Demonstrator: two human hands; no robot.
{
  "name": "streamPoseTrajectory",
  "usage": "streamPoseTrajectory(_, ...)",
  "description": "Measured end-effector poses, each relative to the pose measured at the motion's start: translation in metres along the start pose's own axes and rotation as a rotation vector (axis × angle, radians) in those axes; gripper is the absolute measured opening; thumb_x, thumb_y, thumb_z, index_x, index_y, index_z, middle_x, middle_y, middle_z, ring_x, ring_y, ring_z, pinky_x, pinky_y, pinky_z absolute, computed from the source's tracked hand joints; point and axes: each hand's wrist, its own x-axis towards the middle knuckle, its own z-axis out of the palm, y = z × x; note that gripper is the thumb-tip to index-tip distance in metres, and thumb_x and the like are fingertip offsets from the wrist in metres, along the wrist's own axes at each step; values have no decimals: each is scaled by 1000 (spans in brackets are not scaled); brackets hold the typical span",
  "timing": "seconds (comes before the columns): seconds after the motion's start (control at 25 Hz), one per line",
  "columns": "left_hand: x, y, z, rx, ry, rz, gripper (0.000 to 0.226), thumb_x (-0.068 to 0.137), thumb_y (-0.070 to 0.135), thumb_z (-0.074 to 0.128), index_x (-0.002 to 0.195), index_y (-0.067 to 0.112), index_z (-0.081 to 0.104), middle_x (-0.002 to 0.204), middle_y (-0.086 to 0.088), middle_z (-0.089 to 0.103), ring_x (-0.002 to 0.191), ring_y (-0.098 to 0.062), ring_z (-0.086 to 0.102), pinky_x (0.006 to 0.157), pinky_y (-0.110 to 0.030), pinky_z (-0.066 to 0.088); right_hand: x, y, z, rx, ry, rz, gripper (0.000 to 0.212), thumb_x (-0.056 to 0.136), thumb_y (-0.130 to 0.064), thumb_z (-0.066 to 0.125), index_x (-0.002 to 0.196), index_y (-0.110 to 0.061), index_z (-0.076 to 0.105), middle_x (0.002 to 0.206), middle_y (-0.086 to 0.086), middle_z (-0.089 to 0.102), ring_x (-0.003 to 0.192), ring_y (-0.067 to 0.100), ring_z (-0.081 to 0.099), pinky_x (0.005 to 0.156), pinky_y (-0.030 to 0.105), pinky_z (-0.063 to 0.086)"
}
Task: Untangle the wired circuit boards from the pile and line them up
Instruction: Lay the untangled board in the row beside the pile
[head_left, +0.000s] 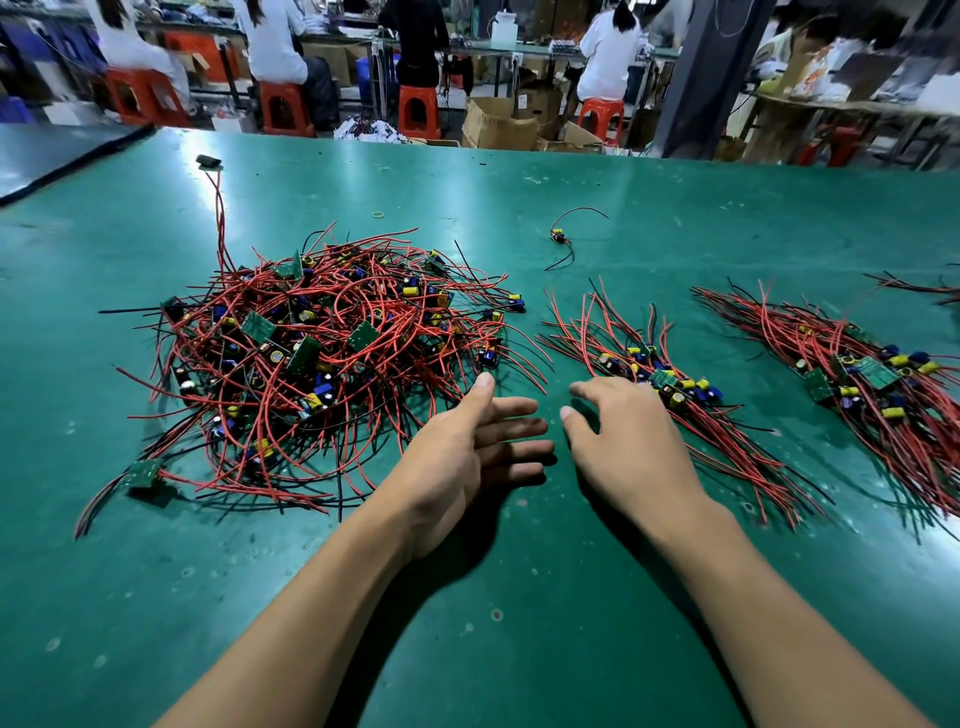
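The smooth green table (519, 623) holds a big messy pile (311, 364) of small circuit boards with thin red and black wires, on the left. Two tidy rows lie to the right, an outer row (862, 384) and a middle row (649, 374). Between the pile and the middle row, the left hand (467, 447) has straight fingers and the right hand (623, 441) has loose, spread fingers. Both are empty. One lone board (560, 236) sits farther back.

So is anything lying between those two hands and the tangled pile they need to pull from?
Nothing visible. The left hand is open just beside the pile, with only bare green table between them. The right hand is open at the lined-up bundle.
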Motion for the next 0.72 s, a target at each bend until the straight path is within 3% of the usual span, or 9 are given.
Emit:
streamPoseTrajectory(0.12, 1, -1, -1, -8, 2, -5, 57, 101, 47, 34, 115, 0, 61, 111, -20, 70, 101, -32, 70, 86, -42, 57, 1, -1, 4, 26, 47, -7, 36, 96, -28, 59, 126, -11, 68, 136, 8, 61, 125, 30, 49, 108, 39, 39)
streamPoseTrajectory(0.28, 2, 1, -3, -67, 32, 0, 54, 101, 45, 36, 109, -1, 63, 104, -17, 73, 86, -26, 72, 82, -43, 57, 4, -19, 23, 258, 130, -101, 27, 93, -13, 61, 118, -10, 71, 120, 4, 66, 114, 22, 59, 104, 35, 44)
streamPoseTrajectory(0.4, 1, 4, -2, -126, 49, 7, 50, 102, 42, 36, 108, 0, 62, 101, -15, 73, 83, -23, 72, 81, -45, 56, 29, -27, 30, 328, 176, -84, 25, 94, -21, 63, 117, -14, 71, 117, 2, 64, 110, 20, 60, 98, 33, 46)
streamPoseTrajectory(0.48, 0, 5, -3, -121, 62, 7, 51, 103, 41, 34, 113, -1, 61, 107, -17, 72, 90, -23, 72, 83, -45, 56, 51, -34, 35, 202, 200, -81, 35, 91, -32, 67, 124, -17, 67, 123, 3, 60, 117, 24, 53, 100, 38, 43)
streamPoseTrajectory(0.6, -1, 7, -3, -142, 96, -2, 51, 103, 39, 34, 118, -3, 59, 123, -22, 64, 111, -29, 65, 85, -46, 55, 79, -46, 42, 69, 57, -102, 56, 89, -41, 69, 141, -23, 56, 148, 5, 45, 136, 28, 37, 111, 43, 34)
streamPoseTrajectory(0.72, -1, 9, -3, -158, 106, -15, 50, 104, 39, 33, 119, -2, 58, 129, -23, 59, 117, -34, 61, 85, -45, 55, 90, -48, 46, 197, -86, -145, 44, 92, -34, 67, 135, -26, 63, 147, 2, 54, 135, 23, 48, 110, 41, 40)
